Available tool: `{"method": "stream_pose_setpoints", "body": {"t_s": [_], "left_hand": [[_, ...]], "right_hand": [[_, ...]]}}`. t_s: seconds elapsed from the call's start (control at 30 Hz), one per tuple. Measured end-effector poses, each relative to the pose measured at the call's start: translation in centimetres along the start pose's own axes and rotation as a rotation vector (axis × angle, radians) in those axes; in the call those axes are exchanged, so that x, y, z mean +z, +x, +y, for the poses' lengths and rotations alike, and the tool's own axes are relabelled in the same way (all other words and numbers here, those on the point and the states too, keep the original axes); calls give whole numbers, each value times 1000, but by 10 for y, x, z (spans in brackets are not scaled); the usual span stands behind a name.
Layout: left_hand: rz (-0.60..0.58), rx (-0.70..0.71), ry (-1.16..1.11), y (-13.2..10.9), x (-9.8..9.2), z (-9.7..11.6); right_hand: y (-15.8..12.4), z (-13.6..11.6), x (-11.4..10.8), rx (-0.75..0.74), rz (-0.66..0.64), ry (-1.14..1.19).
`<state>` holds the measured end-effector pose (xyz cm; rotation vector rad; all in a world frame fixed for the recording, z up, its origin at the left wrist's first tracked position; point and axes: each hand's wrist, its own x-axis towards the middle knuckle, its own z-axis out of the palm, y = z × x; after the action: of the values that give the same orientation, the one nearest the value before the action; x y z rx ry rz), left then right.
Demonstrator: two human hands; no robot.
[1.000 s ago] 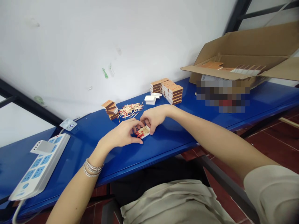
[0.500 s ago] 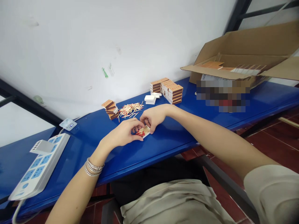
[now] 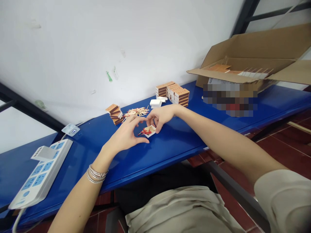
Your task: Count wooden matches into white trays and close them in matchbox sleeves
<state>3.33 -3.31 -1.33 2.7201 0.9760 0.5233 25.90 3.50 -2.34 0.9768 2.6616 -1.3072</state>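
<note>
Two bare forearms reach up from the bottom of the frame to meet near the middle of a blue counter (image 3: 175, 152). Between the hands lies one small white matchbox tray (image 3: 149, 131), flat on the counter, its long axis slanting from lower left to upper right. It holds a small bunch of matches (image 3: 146, 131) with red heads pointing to the lower left, and one match pokes out past the tray's left end.

The left hand (image 3: 125, 136), with silver bracelets (image 3: 97, 174) at its wrist, is spread wide in an arc around the tray's left side, its thumb just beside the near corner. The right hand (image 3: 161, 117) arches over the far side, and its fingers (image 3: 157, 128) come down at the tray's right corner. Whether that hand grips the tray is impossible to tell.

Above the hands, toward the wall, lies one loose heap of matches (image 3: 136, 112). To its left is one stack of brown matchboxes (image 3: 114, 114). To its right are two small stacks of white trays (image 3: 155, 103) and at least two stacks of brown matchboxes (image 3: 176, 94), though the exact count is hard to tell.

At the upper right sits one open cardboard carton (image 3: 243, 58), with a pixelated patch below it. At the lower left lies one white power strip (image 3: 41, 173).
</note>
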Motion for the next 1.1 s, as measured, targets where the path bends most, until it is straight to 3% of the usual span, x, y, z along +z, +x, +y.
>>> {"method": "stream_pose_setpoints", "body": {"t_s": [0.13,0.4,0.8,1.1], "left_hand": [[22,-42,22,0,-1,-3],[-69,-235,43,1,0,-8],[-26,-299,23,1,3,-12],[-26,-341,26,2,5,-17]], "right_hand": [[-1,3,0,-72,47,122],[-2,2,1,-123,124,169],[2,17,-2,-107,105,346],[5,24,-3,-49,135,301]]}}
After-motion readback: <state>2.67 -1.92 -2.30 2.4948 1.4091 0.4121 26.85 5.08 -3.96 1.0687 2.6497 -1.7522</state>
